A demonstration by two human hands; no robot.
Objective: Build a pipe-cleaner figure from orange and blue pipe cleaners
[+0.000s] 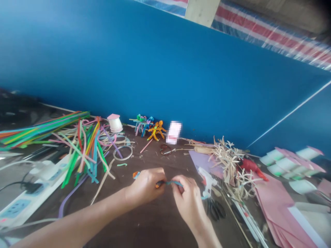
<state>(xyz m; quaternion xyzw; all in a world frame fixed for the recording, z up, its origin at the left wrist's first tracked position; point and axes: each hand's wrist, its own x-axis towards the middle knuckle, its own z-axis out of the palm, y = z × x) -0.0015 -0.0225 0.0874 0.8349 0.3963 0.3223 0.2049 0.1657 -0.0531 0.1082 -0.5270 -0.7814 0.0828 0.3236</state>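
Near the middle of the table, my left hand (148,184) is closed around a small pipe-cleaner piece, with orange showing at the thumb and an orange-and-blue end (136,175) poking out on the far side. My right hand (188,194) pinches a blue pipe cleaner (172,182) that runs across the short gap between both hands. Most of the piece is hidden by my fingers. Beyond the hands stand little pipe-cleaner figures, an orange one (157,130) and a green, purple and blue group (143,124). A short green pipe cleaner (122,164) lies left of them.
Loose coloured pipe cleaners (85,148) and a white power strip (31,198) occupy the left. A tape ring (122,153) and paper cup (115,123) stand behind. Right of my hands are a white glue gun (207,182), black-handled scissors (216,209), dried straw flowers (227,158) and pink sheets (274,203).
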